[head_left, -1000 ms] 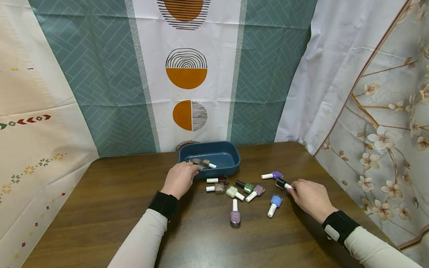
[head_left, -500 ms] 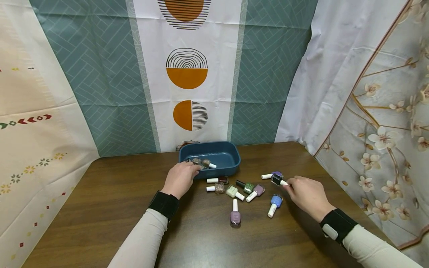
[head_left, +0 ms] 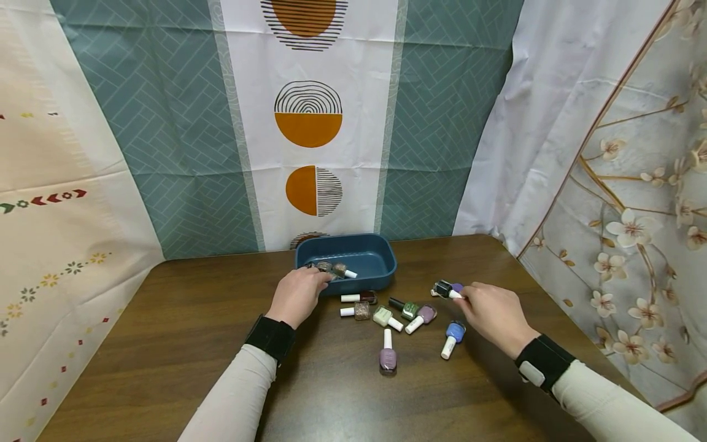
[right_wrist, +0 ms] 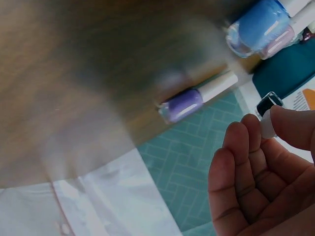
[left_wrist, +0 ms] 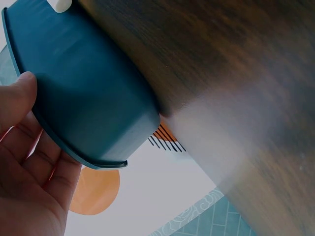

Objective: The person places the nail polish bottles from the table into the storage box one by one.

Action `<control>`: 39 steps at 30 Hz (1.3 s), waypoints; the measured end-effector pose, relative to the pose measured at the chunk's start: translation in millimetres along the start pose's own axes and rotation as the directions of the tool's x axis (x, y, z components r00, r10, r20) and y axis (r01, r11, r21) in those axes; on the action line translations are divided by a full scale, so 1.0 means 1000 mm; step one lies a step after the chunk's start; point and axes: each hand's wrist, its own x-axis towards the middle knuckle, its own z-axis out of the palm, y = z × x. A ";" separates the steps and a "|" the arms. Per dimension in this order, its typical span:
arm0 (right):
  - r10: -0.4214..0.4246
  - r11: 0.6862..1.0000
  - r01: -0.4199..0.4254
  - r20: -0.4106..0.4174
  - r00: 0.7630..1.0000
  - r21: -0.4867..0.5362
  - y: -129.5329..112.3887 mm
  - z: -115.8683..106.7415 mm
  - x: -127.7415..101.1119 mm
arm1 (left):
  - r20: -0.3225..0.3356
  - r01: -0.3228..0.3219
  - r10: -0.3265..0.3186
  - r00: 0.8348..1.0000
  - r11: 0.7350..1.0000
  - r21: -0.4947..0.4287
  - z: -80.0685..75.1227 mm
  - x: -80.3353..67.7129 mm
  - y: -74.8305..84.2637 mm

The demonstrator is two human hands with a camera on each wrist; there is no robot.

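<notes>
My left hand [head_left: 299, 293] holds the near left rim of a dark blue plastic bin [left_wrist: 93, 88], thumb against the outside wall and fingers over the edge. Several glittery nail polish bottles lie in the bin's left end, partly hidden by that hand. My right hand [head_left: 493, 310] pinches the white cap of a dark nail polish bottle [head_left: 442, 288] between thumb and fingertips. The bottle is raised off the table, its glass end pointing left. Behind it a purple nail polish [right_wrist: 183, 104] lies on the table, partly covered in the head view.
Several bottles lie between bin and right hand: dark red [head_left: 368, 297], glittery brown [head_left: 361, 310], pale green [head_left: 382, 315], green [head_left: 410, 309] and mauve [head_left: 427, 313]. Nearer are another mauve bottle [head_left: 388, 358] and a blue one [head_left: 455, 331]. Curtains hang behind the wooden table [head_left: 182, 344].
My right hand has lifted the dark nail polish and carried it left and slightly away from me, over the purple bottle. My left hand stays on the bin's rim.
</notes>
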 end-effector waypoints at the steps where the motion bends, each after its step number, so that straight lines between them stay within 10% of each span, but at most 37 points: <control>1: -0.007 1.000 0.007 -0.005 1.000 0.002 -0.002 -0.001 0.002 | 0.000 0.000 0.000 1.000 1.000 -0.001 0.000 0.000 0.000; 39: -0.167 0.985 0.170 -0.134 0.977 0.010 -0.073 -0.003 0.079 | 0.001 0.005 -0.005 1.000 1.000 -0.008 -0.001 0.000 -0.001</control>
